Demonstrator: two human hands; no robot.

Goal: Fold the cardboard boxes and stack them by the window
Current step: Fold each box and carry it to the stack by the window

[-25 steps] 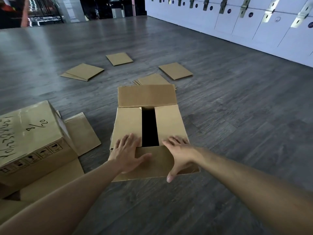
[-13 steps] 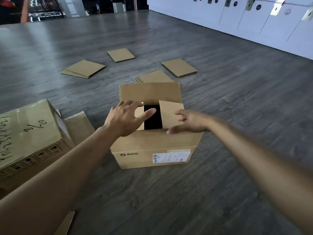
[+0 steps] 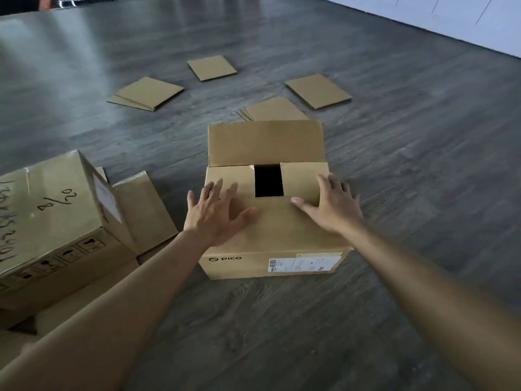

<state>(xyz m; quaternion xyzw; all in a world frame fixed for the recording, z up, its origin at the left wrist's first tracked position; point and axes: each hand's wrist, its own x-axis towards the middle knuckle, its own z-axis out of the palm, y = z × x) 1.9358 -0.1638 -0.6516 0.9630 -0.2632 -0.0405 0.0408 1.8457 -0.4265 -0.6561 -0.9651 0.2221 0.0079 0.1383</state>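
Under both hands, one cardboard box (image 3: 275,244) is pressed on the floor (image 3: 423,165): left hand (image 3: 215,214) and right hand (image 3: 331,206) are spread flat, nothing gripped. Beyond the fingertips, four flattened cardboard piles (image 3: 146,93) are counted; left of the left hand, one closed box (image 3: 53,210) is seen.

place: large indoor hall, storage or office kind cannot be told | shown by: wide grey plank floor (image 3: 394,165) | white wall (image 3: 451,18) | flattened cardboard sheets (image 3: 318,90) scattered about

Dark grey wood-plank floor (image 3: 394,165) carries a brown PICO cardboard box (image 3: 270,263), a handwritten-marked brown carton (image 3: 50,210) and four flattened cardboard pieces (image 3: 318,91)
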